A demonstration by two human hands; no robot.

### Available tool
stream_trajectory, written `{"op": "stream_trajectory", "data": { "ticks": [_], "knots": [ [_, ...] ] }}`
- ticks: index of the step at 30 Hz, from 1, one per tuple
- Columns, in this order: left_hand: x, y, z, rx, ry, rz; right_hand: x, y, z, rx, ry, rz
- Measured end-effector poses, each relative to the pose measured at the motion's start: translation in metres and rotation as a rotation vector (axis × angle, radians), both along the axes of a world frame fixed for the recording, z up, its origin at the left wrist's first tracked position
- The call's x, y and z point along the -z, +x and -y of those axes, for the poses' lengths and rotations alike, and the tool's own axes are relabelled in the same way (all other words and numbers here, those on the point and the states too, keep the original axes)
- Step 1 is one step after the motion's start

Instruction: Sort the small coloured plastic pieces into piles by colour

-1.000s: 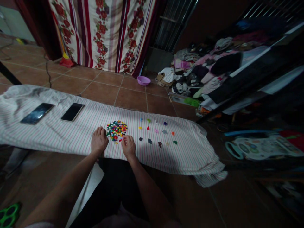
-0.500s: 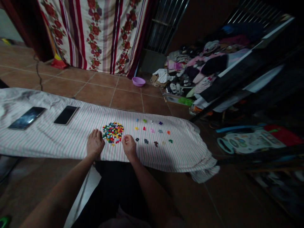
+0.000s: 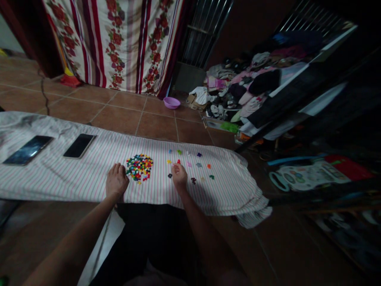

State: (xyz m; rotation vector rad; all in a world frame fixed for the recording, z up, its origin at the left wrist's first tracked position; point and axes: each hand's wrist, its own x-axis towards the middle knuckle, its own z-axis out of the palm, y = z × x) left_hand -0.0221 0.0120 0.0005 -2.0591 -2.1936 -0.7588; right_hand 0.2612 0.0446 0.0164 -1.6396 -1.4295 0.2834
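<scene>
A pile of small multicoloured plastic pieces (image 3: 139, 167) lies on a striped cloth (image 3: 149, 190). My left hand (image 3: 117, 179) rests on the cloth at the pile's left edge, fingers lying down and apparently holding nothing. To the right of the pile, my right hand (image 3: 179, 177) is closed in a pinch; whatever is between the fingertips is too small to make out. It hovers among little clusters sorted by colour, just below the red pieces (image 3: 178, 161) and beside the black cluster (image 3: 170, 175). Farther right are a dark brown cluster (image 3: 193, 180), a green one (image 3: 211, 177) and an orange one (image 3: 208, 166).
Two phone-like devices lie on the left of the cloth: a larger dark one (image 3: 28, 151) and a smaller phone (image 3: 79, 145). Beyond the table, a purple basin (image 3: 172, 103) sits on the tiled floor, near heaped clothes (image 3: 238, 85) and a floral curtain (image 3: 127, 47).
My right hand has moved right, from the edge of the pile to among the colour clusters, still pinched. My left hand stays beside the pile. The view has shifted slightly.
</scene>
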Motion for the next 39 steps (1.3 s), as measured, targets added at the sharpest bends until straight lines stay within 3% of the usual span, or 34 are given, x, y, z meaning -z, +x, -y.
{"op": "stream_trajectory", "data": {
  "ticks": [8,17,39],
  "knots": [
    [0.000,0.000,0.000,-0.004,-0.020,0.007,-0.017,0.048,-0.005,0.210,-0.232,0.250],
    [0.001,0.000,0.000,-0.005,0.005,0.056,-0.030,0.070,-0.008,0.327,-0.545,0.404],
    [0.004,0.000,-0.002,-0.014,0.016,0.033,-0.034,0.073,-0.024,0.311,-0.601,0.428]
  ]
}}
